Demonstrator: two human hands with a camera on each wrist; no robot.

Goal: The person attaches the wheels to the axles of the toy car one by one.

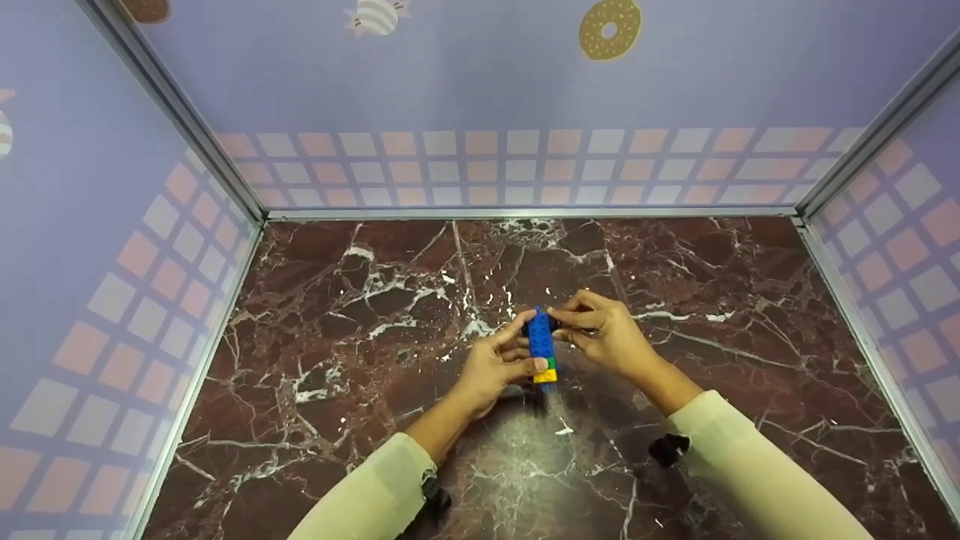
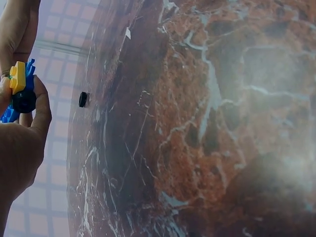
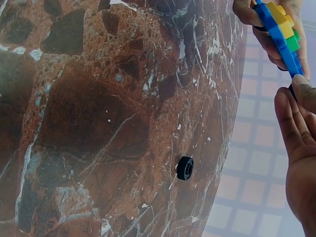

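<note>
Both hands hold a toy vehicle of blue, green and yellow building bricks (image 1: 541,335) above the table. My left hand (image 1: 491,367) grips it from the left, its thumb by the green and yellow bricks. On the other side, at the far end, my right hand (image 1: 611,337) pinches a small dark part, apparently a wheel, against the blue brick. The left wrist view shows a black wheel (image 2: 23,101) on the toy near the yellow brick. A loose black wheel (image 3: 185,168) stands on the table in both wrist views; I cannot make it out in the head view.
The dark red marbled table (image 1: 337,450) has white veins and specks. Lilac panels with pink and white squares (image 1: 525,172) enclose its back, left and right, joined by metal edge strips (image 1: 525,214).
</note>
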